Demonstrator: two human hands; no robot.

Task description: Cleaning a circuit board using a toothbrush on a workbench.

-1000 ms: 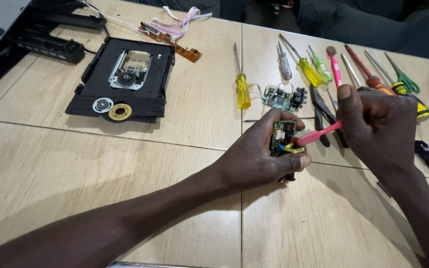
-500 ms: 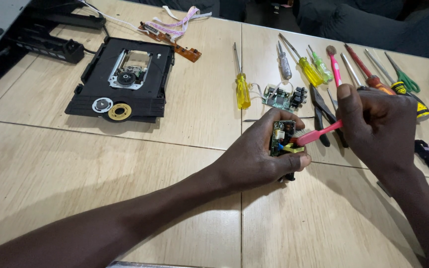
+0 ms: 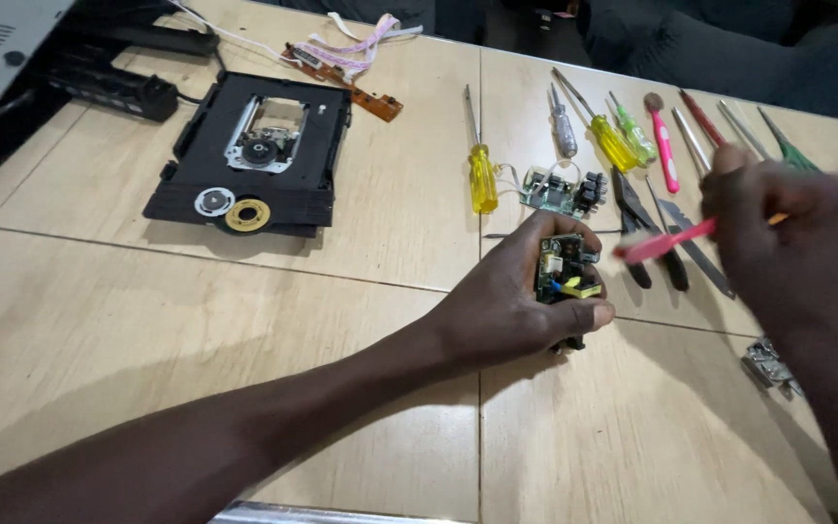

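Nearest to me, my left hand (image 3: 511,306) is wrapped around a small green circuit board (image 3: 564,269), thumb under its lower edge and fingers curled over the top, so the board stands on edge with its component face turned to the right. Its long axis runs roughly up and down in my view, away from me. Just right of it, apart from the board, my right hand (image 3: 788,247) is closed on the handle of a pink brush (image 3: 666,240) (the hand is motion-blurred, so I can't make out the exact finger placement). The brush lies nearly level, its head pointing left toward the board's face with a clear gap between them. Farther back lie pliers (image 3: 637,218), a yellow-handled screwdriver (image 3: 482,175) and a second small board (image 3: 560,191); farthest left is a black disc drive mechanism (image 3: 254,155).
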